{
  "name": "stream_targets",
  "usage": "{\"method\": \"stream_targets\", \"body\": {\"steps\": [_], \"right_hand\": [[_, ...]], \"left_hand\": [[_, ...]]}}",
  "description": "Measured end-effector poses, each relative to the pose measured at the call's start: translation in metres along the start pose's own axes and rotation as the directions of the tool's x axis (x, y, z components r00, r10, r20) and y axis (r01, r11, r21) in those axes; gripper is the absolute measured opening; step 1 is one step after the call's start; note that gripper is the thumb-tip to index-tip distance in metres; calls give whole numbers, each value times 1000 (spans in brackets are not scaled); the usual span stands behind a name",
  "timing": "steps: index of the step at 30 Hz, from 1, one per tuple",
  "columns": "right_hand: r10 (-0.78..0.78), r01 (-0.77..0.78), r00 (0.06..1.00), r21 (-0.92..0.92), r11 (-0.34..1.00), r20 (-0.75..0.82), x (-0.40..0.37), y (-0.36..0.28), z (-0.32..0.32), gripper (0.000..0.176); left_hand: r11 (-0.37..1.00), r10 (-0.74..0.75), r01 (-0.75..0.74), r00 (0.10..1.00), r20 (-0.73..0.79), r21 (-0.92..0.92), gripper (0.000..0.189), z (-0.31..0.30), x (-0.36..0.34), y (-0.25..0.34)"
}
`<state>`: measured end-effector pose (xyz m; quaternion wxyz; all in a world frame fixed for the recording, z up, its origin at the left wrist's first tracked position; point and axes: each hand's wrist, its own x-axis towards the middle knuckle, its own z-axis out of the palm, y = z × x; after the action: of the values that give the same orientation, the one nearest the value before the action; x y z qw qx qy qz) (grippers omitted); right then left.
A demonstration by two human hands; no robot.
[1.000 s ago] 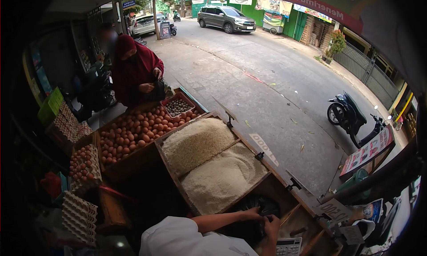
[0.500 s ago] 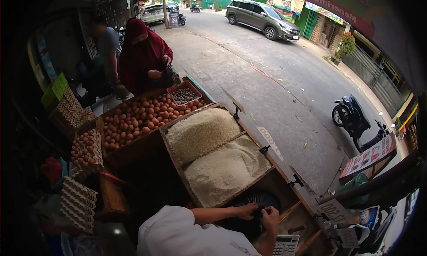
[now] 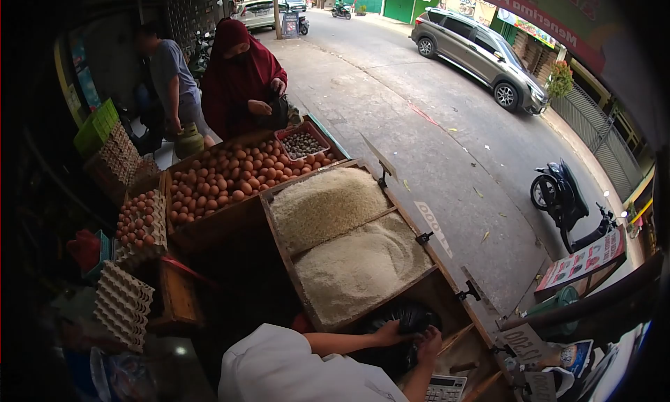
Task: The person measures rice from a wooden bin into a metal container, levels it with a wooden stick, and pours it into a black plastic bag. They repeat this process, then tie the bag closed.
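A black plastic bag (image 3: 412, 317) sits at the lower right, below the rice compartments. My left hand (image 3: 389, 333) has its fingers closed on the near side of the bag. Close by, my right hand (image 3: 428, 343) pinches the bag's gathered plastic, its fingers partly hidden by the hand itself. Under my right forearm lies a calculator (image 3: 445, 388) with white keys, partly covered. Just beyond the bag, broken-looking pale rice (image 3: 356, 269) fills one wooden compartment, with more rice (image 3: 328, 203) in the one behind it.
Brown eggs (image 3: 230, 175) fill a wooden bin, with a basket of small speckled eggs (image 3: 303, 144). Egg trays (image 3: 124, 304) stack at left. A person in a red head covering (image 3: 241, 88) handles a dark bag; another person (image 3: 178, 81) stands behind. Price signs (image 3: 434, 229) line the outer edge.
My hands have shifted on the bag, the left lower along its side and the right spreading its plastic slightly. The car has moved along the road. The view has turned slightly left.
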<state>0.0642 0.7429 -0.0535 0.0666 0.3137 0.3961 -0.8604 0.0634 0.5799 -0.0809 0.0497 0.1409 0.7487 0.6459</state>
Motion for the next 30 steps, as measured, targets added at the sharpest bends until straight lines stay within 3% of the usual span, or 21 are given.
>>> {"method": "stream_targets", "body": {"steps": [1, 2, 3, 4, 8, 10, 11, 12, 13, 14, 15, 18, 22, 25, 27, 28, 30], "right_hand": [[-112, 112, 994, -158, 981, 15, 1, 3, -3, 8], [-114, 115, 993, -162, 980, 18, 2, 5, -7, 8], [-201, 255, 965, -428, 867, 168, 1, 12, -10, 12], [-231, 399, 914, -630, 666, 334, -4, 18, -11, 17], [-184, 464, 882, -729, 504, 434, -13, 25, -10, 23], [-206, 391, 917, -875, 285, 342, -17, 25, -5, 24], [-167, 410, 911, -873, 264, 378, -12, 30, -5, 24], [-227, 460, 887, -809, 367, 402, -8, 35, -4, 24], [-281, 504, 863, -729, 463, 419, 2, 42, -7, 23], [-357, 620, 778, -723, 306, 516, 25, 51, -25, 30], [-303, 639, 768, -710, 296, 564, 23, 50, -21, 30], [-143, 554, 829, -829, 72, 541, -9, 30, 2, 26], [-158, 527, 840, -850, 5, 520, -6, 35, 16, 29], [-163, 504, 853, -864, 10, 496, 1, 40, 21, 31], [-160, 485, 865, -874, 31, 475, 7, 44, 23, 33], [-160, 471, 874, -881, 50, 458, 9, 44, 22, 34], [-154, 443, 891, -891, 99, 426, 16, 45, 21, 35]], "left_hand": [[999, -10, 11, 1000, 16, -38, 38, -2, 0, 6], [997, -20, 22, 999, 29, -75, 39, -5, 2, 12], [997, -20, 21, 1000, 21, -77, 39, -5, 4, 9], [999, -42, 42, 998, 50, 16, 39, -6, 6, 3], [976, -115, 110, 993, 15, 189, 44, -8, 6, 1], [980, -116, 119, 993, -26, 158, 48, -8, 7, 3], [986, -109, 111, 994, -22, 128, 53, -4, 8, -2], [984, -122, 131, 989, -80, 120, 53, 0, 9, -6], [968, -213, 216, 976, -38, 125, 51, 6, 12, -17], [945, -303, 301, 953, -1, 128, 49, 8, 15, -25], [951, -301, 303, 953, -33, 65, 49, 12, 15, -30], [928, -364, 363, 931, 2, -81, 51, -6, 10, -16], [849, -485, 464, 874, -21, -253, 57, 10, 12, -43], [896, -436, 431, 899, -25, -108, 64, 10, 7, -44], [930, -352, 361, 928, 125, -62, 65, 0, -5, -29], [930, -354, 363, 927, 128, -63, 65, 5, -8, -36], [967, -225, 232, 971, -80, 108, 55, 22, -9, -55]]}}
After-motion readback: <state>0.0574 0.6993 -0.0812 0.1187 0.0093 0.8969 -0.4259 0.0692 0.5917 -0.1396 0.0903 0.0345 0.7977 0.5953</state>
